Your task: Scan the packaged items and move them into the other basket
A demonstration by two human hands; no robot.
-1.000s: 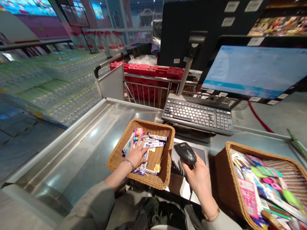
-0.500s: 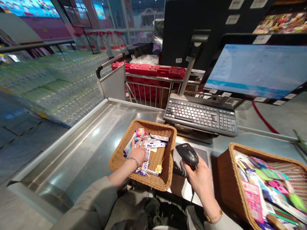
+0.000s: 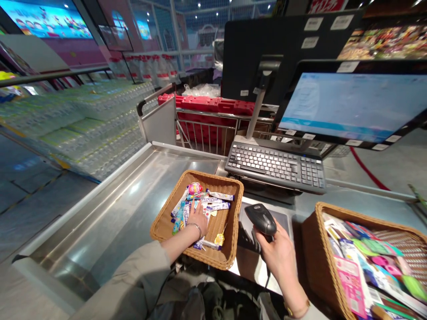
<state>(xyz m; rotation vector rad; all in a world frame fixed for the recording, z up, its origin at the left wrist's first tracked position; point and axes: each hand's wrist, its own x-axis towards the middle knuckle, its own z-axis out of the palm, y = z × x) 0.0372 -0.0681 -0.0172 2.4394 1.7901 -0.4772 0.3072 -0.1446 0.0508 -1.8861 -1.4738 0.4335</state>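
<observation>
My left hand (image 3: 197, 218) reaches into a brown wicker basket (image 3: 213, 263), fingers stretched out over several thin blue-and-white wrapped sticks (image 3: 219, 206). It rests on or just above them; the palm hides what lies beneath. A round pink-and-red pack (image 3: 195, 189) sits at the far left of the basket, and a blue-green packet (image 3: 179, 218) lies left of my hand. Near the front right corner is a yellow-wrapped sweet (image 3: 219, 239). My right hand (image 3: 282, 252) grips a black barcode scanner (image 3: 261, 218), held right of the basket with its head pointing away from me.
A second basket (image 3: 318, 249), full of mixed packaged goods, stands on the right. Behind the scanner lie a keyboard (image 3: 276, 165) and a lit screen (image 3: 353, 104). The metal counter (image 3: 130, 195) extends left, with a raised edge. A trolley (image 3: 207, 133) stands beyond.
My left hand has shifted slightly right within the basket, uncovering the blue-green packet and covering a stick near the front. The right hand holds the scanner almost unmoved. The view has tilted up slightly.
</observation>
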